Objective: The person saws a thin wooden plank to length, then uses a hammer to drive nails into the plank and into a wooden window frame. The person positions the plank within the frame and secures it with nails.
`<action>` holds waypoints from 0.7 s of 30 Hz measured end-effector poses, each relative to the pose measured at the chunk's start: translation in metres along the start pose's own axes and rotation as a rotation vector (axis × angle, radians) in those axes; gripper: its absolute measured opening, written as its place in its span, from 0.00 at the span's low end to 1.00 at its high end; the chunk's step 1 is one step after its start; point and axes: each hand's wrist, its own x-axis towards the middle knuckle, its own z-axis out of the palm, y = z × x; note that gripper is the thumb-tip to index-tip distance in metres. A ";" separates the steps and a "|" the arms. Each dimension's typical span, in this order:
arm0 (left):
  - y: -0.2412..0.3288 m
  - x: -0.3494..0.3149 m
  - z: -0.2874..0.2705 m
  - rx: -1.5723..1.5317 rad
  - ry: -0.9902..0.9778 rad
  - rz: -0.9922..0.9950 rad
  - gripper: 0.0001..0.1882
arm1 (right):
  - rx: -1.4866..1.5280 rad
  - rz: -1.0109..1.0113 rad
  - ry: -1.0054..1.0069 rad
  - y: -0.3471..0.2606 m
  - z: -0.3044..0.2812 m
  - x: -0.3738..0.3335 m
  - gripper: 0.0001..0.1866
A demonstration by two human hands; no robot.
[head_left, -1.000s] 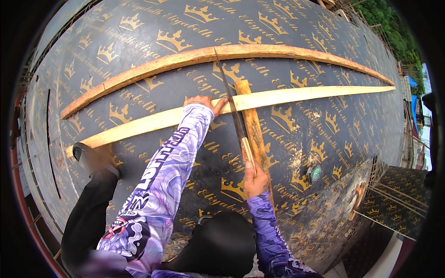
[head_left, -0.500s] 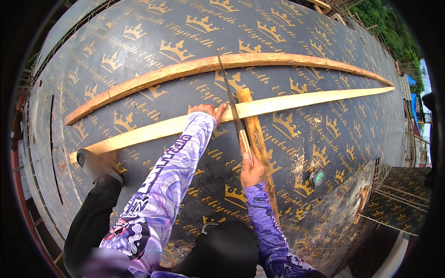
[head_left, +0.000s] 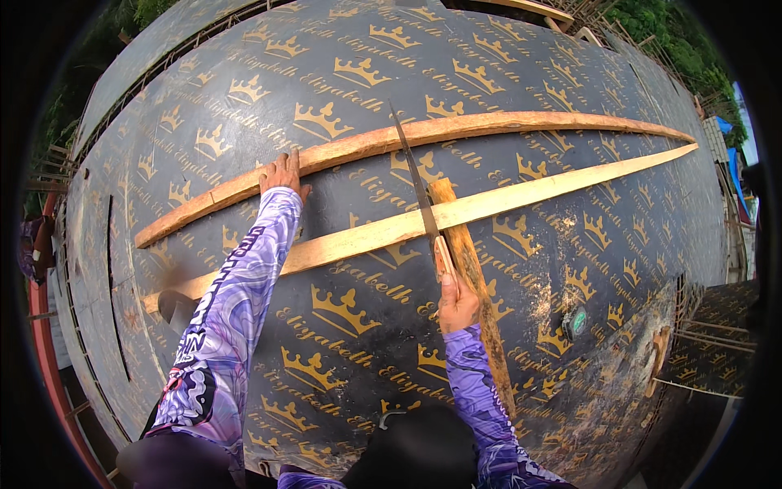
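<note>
My right hand (head_left: 458, 306) grips the wooden handle of a handsaw (head_left: 414, 167). The saw's long blade points away from me and lies across a pale wooden plank (head_left: 538, 189), its tip reaching the farther plank. Under the pale plank a rough wooden batten (head_left: 466, 244) runs toward me, just right of the saw. My left hand (head_left: 283, 174) is closed over a reddish-brown wooden plank (head_left: 489, 124) beyond the pale one, left of the saw, fingers over its far edge and thumb on the near side.
Dark plywood sheeting (head_left: 342, 310) with gold crown prints lies under everything. My shoe (head_left: 175, 306) is by the pale plank's left end. A small round dark-and-green object (head_left: 575, 322) sits at right. The sheeting's edge and thin rods (head_left: 717, 338) show at lower right.
My left hand has let go of the pale plank beside the saw and moved left and away onto the reddish-brown plank. My right hand still holds the saw across the pale plank.
</note>
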 end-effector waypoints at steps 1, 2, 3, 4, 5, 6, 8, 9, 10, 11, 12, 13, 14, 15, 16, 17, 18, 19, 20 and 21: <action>-0.012 0.011 0.002 0.064 -0.071 -0.001 0.46 | -0.006 -0.005 0.017 -0.006 -0.006 0.002 0.21; -0.032 0.019 0.009 0.070 -0.110 -0.002 0.48 | -0.107 0.011 0.010 -0.012 -0.004 0.002 0.22; -0.055 0.026 0.021 0.116 -0.042 0.050 0.47 | -0.076 -0.062 0.054 -0.008 0.002 0.003 0.23; -0.067 0.033 0.033 0.107 -0.047 0.049 0.42 | -0.094 -0.054 0.056 -0.002 0.003 0.003 0.23; -0.076 0.038 0.036 0.117 -0.056 0.033 0.38 | -0.096 -0.046 0.040 0.000 0.004 0.003 0.23; -0.075 0.041 0.036 0.167 -0.067 0.079 0.35 | -0.100 -0.014 0.032 -0.004 0.001 0.002 0.23; -0.072 0.051 0.036 0.267 -0.088 0.164 0.28 | -0.109 0.047 0.010 -0.014 -0.008 -0.002 0.23; -0.066 0.056 0.030 0.261 -0.091 0.176 0.27 | -0.126 0.046 0.018 -0.016 -0.014 -0.003 0.23; -0.062 0.066 0.020 0.263 -0.093 0.188 0.25 | -0.135 0.047 0.024 -0.018 -0.015 -0.004 0.23; -0.060 0.077 0.012 0.265 -0.095 0.198 0.24 | -0.145 0.047 0.029 -0.019 -0.015 -0.004 0.23; -0.065 0.091 0.006 0.246 -0.067 0.145 0.25 | -0.155 0.081 0.030 -0.018 -0.010 -0.004 0.23; -0.069 0.097 -0.017 0.230 -0.069 0.055 0.19 | -0.139 0.042 0.037 -0.019 0.000 -0.002 0.23; -0.086 0.124 -0.002 0.224 0.039 -0.033 0.16 | -0.120 0.000 0.043 -0.022 0.010 0.001 0.23; -0.086 0.133 -0.021 0.140 0.075 -0.202 0.24 | -0.108 -0.034 0.043 -0.022 0.018 0.005 0.23; -0.078 0.138 -0.027 0.173 0.179 -0.252 0.33 | -0.103 -0.109 0.061 -0.021 0.018 0.009 0.24; -0.057 0.130 -0.043 0.165 0.197 -0.205 0.37 | -0.068 0.006 0.024 -0.021 0.014 0.008 0.24; -0.028 0.112 -0.065 0.108 0.125 -0.112 0.38 | -0.117 0.085 0.022 -0.018 0.002 0.006 0.24; -0.039 0.104 -0.073 0.050 0.049 -0.049 0.40 | -0.110 0.128 -0.015 -0.018 0.011 0.010 0.24; -0.029 0.087 -0.066 -0.083 -0.111 0.005 0.40 | -0.122 0.080 0.020 -0.010 0.010 0.011 0.24; -0.021 0.067 -0.032 -0.294 -0.259 0.091 0.42 | -0.136 0.025 0.063 -0.006 0.009 0.013 0.25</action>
